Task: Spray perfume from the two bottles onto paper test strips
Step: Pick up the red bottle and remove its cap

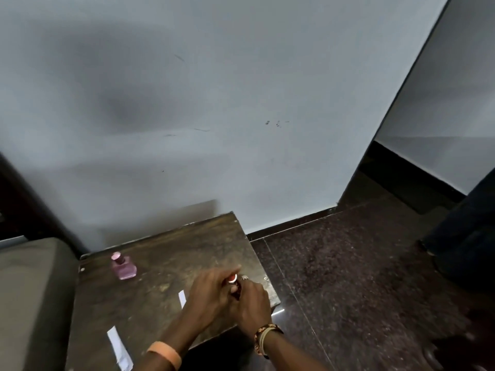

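Observation:
A pink perfume bottle with a round pink cap stands at the back left of a small dark wooden table. Both hands meet over the table's right side around a dark red bottle. My right hand grips its body. My left hand has its fingers at the bottle's shiny top. Beside my left hand a white paper strip lies on the table, partly hidden. Another white strip lies near the front left edge.
A grey wall stands right behind the table. A grey-green cushioned seat borders the table's left side. Dark speckled stone floor spreads to the right, where a person's dark trouser leg stands.

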A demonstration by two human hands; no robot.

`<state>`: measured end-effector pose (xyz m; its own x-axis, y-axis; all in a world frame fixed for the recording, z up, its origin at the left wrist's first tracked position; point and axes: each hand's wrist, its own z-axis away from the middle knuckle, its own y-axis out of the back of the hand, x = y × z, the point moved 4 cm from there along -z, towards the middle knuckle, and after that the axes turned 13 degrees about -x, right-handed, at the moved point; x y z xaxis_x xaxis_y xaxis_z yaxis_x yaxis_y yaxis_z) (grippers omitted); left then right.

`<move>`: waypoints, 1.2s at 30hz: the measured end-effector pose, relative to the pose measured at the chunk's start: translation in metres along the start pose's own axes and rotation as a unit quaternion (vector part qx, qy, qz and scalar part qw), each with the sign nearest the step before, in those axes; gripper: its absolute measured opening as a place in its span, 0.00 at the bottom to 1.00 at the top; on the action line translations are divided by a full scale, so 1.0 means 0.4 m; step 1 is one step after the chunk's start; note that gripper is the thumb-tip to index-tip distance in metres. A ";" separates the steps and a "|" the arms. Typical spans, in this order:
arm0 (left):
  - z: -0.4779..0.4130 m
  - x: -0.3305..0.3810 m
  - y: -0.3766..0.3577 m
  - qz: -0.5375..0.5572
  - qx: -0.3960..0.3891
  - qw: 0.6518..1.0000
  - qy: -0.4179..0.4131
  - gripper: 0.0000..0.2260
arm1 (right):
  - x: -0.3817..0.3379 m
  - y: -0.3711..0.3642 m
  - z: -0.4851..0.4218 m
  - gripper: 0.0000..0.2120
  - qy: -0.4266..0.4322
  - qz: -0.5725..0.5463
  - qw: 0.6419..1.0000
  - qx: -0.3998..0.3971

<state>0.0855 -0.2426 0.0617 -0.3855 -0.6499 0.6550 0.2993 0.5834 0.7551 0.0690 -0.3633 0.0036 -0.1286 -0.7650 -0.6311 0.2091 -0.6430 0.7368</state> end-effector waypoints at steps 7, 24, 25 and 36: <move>0.001 0.009 -0.002 -0.034 0.028 0.999 0.028 0.17 | 0.007 -0.008 -0.009 0.07 0.000 0.017 1.000 0.010; -0.003 0.001 -0.011 0.048 0.015 0.998 0.040 0.22 | 0.000 0.003 -0.004 0.07 -0.012 0.003 1.000 0.004; -0.008 -0.003 -0.007 0.044 0.006 0.998 0.035 0.21 | 0.000 0.003 -0.003 0.09 -0.012 -0.002 1.000 0.007; -0.002 0.003 -0.006 0.044 0.008 0.999 0.015 0.23 | -0.003 0.003 -0.004 0.04 -0.021 0.011 1.000 0.006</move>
<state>0.0850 -0.2454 0.0606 -0.3326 -0.6104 0.7189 0.3173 0.6454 0.6948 0.0709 -0.3631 0.0050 -0.1640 -0.7793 -0.6048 0.2004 -0.6267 0.7531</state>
